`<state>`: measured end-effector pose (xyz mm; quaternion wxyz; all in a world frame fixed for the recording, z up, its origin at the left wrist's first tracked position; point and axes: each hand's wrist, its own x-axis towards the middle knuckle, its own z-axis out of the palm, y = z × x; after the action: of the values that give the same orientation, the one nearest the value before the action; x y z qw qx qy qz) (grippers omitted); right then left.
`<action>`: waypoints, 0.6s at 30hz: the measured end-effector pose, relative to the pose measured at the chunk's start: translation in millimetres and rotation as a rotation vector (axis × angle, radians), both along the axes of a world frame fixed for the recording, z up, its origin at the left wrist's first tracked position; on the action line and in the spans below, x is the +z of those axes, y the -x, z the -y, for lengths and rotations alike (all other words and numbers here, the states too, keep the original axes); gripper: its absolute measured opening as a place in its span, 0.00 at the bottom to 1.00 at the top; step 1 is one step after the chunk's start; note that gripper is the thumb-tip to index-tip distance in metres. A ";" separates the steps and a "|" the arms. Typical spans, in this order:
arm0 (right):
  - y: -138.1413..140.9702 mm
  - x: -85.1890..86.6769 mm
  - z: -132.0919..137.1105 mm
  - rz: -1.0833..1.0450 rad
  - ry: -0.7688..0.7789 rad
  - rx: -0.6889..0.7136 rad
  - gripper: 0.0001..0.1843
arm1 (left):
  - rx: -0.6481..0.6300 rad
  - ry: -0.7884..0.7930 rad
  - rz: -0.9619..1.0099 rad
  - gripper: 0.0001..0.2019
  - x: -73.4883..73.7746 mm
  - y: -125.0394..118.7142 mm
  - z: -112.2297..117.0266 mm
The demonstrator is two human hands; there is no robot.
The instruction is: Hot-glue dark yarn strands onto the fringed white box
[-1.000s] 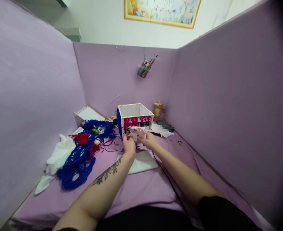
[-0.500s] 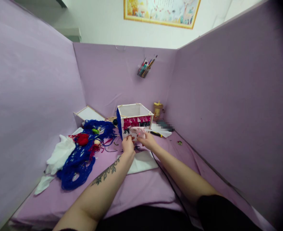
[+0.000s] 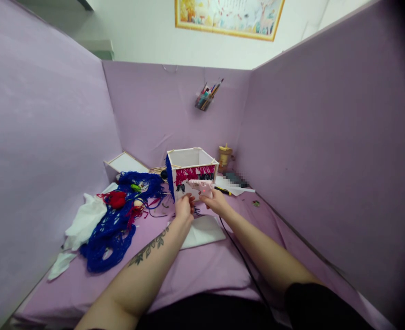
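A white open-topped box (image 3: pixel 191 160) with pink and dark yarn fringe on its front and blue fringe on its left side stands on the purple table. My right hand (image 3: pixel 216 201) is closed around a pink glue gun (image 3: pixel 202 185), its nozzle at the box's front face. My left hand (image 3: pixel 184 207) is pinched against the lower front of the box, beside the gun; what it pinches is too small to name. A black cord (image 3: pixel 243 263) runs from the gun back toward me.
A heap of blue yarn (image 3: pixel 114 224) with red yarn (image 3: pixel 117 199) and white cloth (image 3: pixel 84 220) lies at the left. White sheet (image 3: pixel 202 231) under my hands. Flat white board (image 3: pixel 125 162), small yellow jar (image 3: pixel 224 156), hanging pen holder (image 3: pixel 205 98), purple partitions all round.
My right hand and the glue gun shifted slightly right along the box front. My left hand stayed at the lower front of the box.
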<state>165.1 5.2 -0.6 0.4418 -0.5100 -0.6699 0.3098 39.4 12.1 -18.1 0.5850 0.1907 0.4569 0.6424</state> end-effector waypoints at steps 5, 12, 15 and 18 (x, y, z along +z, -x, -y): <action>-3.9 3.1 2.5 -0.033 0.010 -0.022 0.13 | 0.147 -0.022 -0.115 0.04 -3.2 3.1 -1.7; -6.1 2.6 2.4 -0.063 0.005 -0.019 0.13 | 0.420 -0.143 -0.349 0.12 -12.0 23.3 -23.2; -6.1 2.5 2.2 -0.057 0.015 -0.018 0.13 | 0.385 -0.153 -0.380 0.10 -17.7 24.4 -27.4; -6.5 2.4 2.3 -0.052 0.006 -0.008 0.13 | 0.344 -0.162 -0.372 0.09 -20.4 21.2 -27.0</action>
<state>171.6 2.9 1.8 0.4588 -0.5057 -0.6553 0.3231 18.2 39.1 -38.5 0.3563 0.2712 0.5294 0.7206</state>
